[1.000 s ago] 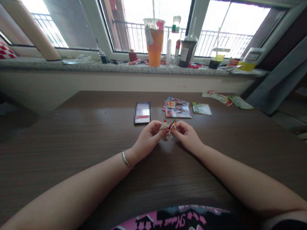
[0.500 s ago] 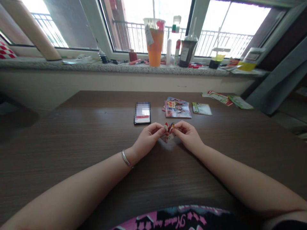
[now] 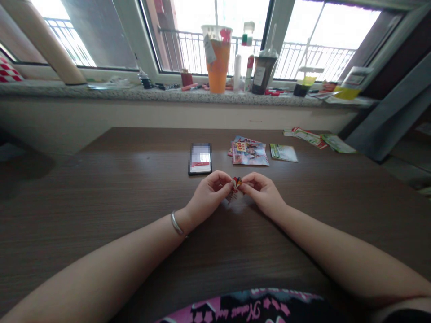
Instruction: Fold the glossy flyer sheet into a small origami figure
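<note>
Between my two hands is a small folded piece of printed paper (image 3: 235, 190), coloured red, white and yellow. My left hand (image 3: 213, 190), with a silver bangle on its wrist, pinches the paper's left side between thumb and fingers. From the other side, my right hand (image 3: 263, 190) pinches the right edge. Fingertips cover much of the paper, so its exact folded shape is unclear. Just beyond the left hand lies a dark-framed phone or tablet (image 3: 200, 170), its screen partly pixelated. Behind the right hand rest some colourful printed leaflets (image 3: 251, 154).
A green and white card (image 3: 283, 153) lies right of the leaflets, with more printed slips (image 3: 310, 137) at the table's back right. The brown table (image 3: 101, 188) meets a wall below a stone sill (image 3: 175, 95), which bears an orange drink cup (image 3: 217, 63), a dark cup (image 3: 263, 74) and pens.
The two upper points of the paper have come closer together, and its lower part has turned slightly left. Both hands keep their pinch and have barely shifted.
</note>
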`<state>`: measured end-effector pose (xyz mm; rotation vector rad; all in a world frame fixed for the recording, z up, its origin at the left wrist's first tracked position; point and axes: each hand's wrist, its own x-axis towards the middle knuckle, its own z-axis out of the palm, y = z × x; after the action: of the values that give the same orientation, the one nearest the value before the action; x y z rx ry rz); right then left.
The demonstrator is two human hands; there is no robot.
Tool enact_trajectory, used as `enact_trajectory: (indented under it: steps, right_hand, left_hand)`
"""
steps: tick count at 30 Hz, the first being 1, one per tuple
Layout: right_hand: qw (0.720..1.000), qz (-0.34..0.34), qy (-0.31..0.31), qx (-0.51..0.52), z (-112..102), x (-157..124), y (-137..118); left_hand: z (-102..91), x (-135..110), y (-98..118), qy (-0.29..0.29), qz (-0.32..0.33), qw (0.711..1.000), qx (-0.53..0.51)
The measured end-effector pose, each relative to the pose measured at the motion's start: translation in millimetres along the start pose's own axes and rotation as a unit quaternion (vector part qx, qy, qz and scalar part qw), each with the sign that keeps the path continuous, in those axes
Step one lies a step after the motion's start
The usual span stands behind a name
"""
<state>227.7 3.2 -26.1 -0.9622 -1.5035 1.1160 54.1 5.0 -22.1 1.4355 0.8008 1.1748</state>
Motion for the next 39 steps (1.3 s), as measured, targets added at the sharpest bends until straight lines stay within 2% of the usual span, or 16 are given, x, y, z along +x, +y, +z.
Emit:
enact_trajectory:
  steps: [10, 15, 18, 25, 34, 39]
  right_hand:
    - [0.998, -0.037, -0.016, -0.038, 1.7, -1.4, 1.8]
    - [0.997, -0.067, -0.008, -0.036, 1.4, -2.8, 0.6]
    - [0.995, -0.088, -0.004, -0.045, 0.8, -2.6, -0.8]
    - [0.991, -0.09, -0.005, -0.094, 4.6, -6.7, -7.9]
    - [0.987, -0.112, 0.0, -0.119, 4.6, -6.9, -9.7]
    - [0.983, -0.127, -0.002, -0.129, 6.4, -7.0, -11.8]
  left_hand:
    - [4.1, -3.7, 3.5, -0.005, 0.016, 1.0, 0.005]
    - [3.2, -3.8, 3.5, -0.002, 0.025, 0.999, 0.045]
    - [3.0, -4.2, 4.2, 0.007, 0.046, 0.996, 0.082]
    - [3.6, -7.7, 12.4, 0.007, 0.108, 0.981, 0.161]
    - [3.6, -6.5, 10.5, 0.009, 0.123, 0.973, 0.195]
    - [3.1, -5.8, 12.7, 0.005, 0.18, 0.955, 0.236]
